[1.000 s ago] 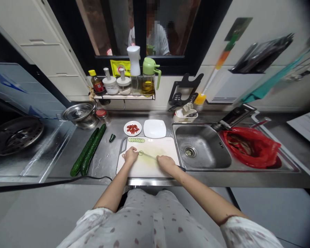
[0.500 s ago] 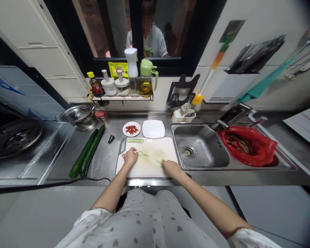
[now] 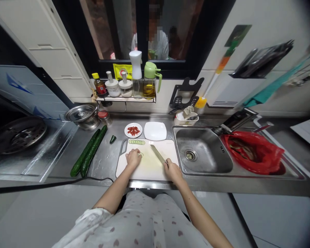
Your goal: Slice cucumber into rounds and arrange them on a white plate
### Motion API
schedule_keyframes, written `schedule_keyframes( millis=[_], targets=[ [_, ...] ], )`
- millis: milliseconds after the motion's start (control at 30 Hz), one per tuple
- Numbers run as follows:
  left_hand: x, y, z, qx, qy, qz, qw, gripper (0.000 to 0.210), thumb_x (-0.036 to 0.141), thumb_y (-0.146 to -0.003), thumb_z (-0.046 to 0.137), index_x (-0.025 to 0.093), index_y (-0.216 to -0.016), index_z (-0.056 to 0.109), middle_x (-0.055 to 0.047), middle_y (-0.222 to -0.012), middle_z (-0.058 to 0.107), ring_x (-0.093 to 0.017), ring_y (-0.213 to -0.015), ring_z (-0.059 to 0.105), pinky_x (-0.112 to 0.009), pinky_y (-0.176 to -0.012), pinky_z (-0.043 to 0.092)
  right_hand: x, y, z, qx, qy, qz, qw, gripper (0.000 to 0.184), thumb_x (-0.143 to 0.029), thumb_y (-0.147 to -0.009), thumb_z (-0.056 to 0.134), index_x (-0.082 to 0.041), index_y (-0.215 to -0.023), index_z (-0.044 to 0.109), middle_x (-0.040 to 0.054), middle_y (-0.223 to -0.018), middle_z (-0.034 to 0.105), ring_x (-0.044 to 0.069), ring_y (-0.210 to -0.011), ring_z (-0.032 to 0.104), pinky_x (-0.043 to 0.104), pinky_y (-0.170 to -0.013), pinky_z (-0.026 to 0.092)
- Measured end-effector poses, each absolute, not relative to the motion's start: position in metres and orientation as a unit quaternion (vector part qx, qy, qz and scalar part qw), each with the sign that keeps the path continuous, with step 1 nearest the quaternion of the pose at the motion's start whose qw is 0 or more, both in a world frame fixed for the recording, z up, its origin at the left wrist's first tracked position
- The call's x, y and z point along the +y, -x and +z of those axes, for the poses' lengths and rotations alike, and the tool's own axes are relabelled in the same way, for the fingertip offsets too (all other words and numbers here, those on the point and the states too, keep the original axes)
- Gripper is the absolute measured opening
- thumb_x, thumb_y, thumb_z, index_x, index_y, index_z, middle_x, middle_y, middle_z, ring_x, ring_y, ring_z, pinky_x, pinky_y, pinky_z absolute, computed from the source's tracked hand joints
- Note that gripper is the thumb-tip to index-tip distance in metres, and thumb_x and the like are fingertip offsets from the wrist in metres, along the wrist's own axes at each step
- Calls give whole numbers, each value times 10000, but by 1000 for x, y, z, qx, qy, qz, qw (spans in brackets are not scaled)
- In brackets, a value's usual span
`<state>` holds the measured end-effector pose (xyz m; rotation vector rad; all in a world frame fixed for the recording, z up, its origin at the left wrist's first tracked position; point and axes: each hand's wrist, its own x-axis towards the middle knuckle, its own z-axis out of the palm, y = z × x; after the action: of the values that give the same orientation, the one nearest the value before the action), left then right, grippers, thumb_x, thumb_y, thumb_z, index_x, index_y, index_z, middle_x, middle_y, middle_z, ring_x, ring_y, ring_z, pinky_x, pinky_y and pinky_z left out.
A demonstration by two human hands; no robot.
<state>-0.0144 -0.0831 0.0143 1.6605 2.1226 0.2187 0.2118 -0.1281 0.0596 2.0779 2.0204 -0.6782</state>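
Note:
My right hand (image 3: 173, 170) is closed round the handle of a kitchen knife (image 3: 158, 154), whose blade points up and to the left over a white cutting board (image 3: 126, 171). On the left part of the board my left hand (image 3: 133, 159) has its fingers bent together at a thin cucumber slice (image 3: 141, 155), partly hidden by the fingertips. A neat row of cucumber slices (image 3: 136, 142) lies along the board's top left edge. Two whole cucumbers (image 3: 89, 151) rest on the counter to the left, with a cut cucumber end (image 3: 113, 139) near them.
Behind the board stand a plate with chopped red pieces (image 3: 133, 131) and a white plate (image 3: 155, 131). The sink (image 3: 204, 162) is at the right, with a red plastic bag (image 3: 263, 155) beyond it. A lidded pot (image 3: 82, 117) and a condiment rack (image 3: 126, 99) are at the back.
The knife has swung so its tip points further away from me, and it has lifted away from the slice. My left hand has shifted over the slice, covering more of it.

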Motion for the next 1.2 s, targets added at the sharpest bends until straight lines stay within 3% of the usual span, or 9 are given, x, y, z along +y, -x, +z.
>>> schedule_keyframes(
  millis=[267, 433, 767, 1200],
  targets=[
    [-76, 18, 12, 767, -573, 104, 269, 69, 254, -793, 541, 240, -842, 588, -10, -895, 671, -186, -893, 597, -322, -830, 347, -128, -212, 54, 672, -698, -233, 81, 293, -373, -957, 284, -216, -1121, 470, 92, -971, 662, 208, -909, 616, 268, -692, 348],
    [-68, 33, 3, 797, -496, 171, 300, 103, 343, -762, 602, 253, -811, 598, 29, -829, 678, -158, -805, 611, -284, -757, 377, -128, -213, 53, 672, -698, -231, 87, 308, -371, -960, 276, -208, -1143, 462, 100, -982, 658, 203, -906, 612, 270, -702, 349],
    [-45, 64, -2, 844, -400, 240, 265, 136, 344, -751, 600, 248, -847, 615, 21, -828, 692, -189, -856, 619, -392, -900, 350, -128, -212, 50, 672, -699, -223, 104, 318, -374, -962, 241, -212, -1128, 458, 100, -944, 663, 208, -879, 623, 279, -696, 361],
    [-43, 68, 4, 852, -433, 178, 233, 123, 281, -800, 524, 259, -873, 621, -18, -889, 712, -215, -902, 628, -398, -902, 330, -127, -212, 49, 673, -697, -224, 107, 325, -367, -968, 235, -204, -1140, 458, 105, -945, 664, 201, -874, 630, 270, -687, 365]
  ],
)
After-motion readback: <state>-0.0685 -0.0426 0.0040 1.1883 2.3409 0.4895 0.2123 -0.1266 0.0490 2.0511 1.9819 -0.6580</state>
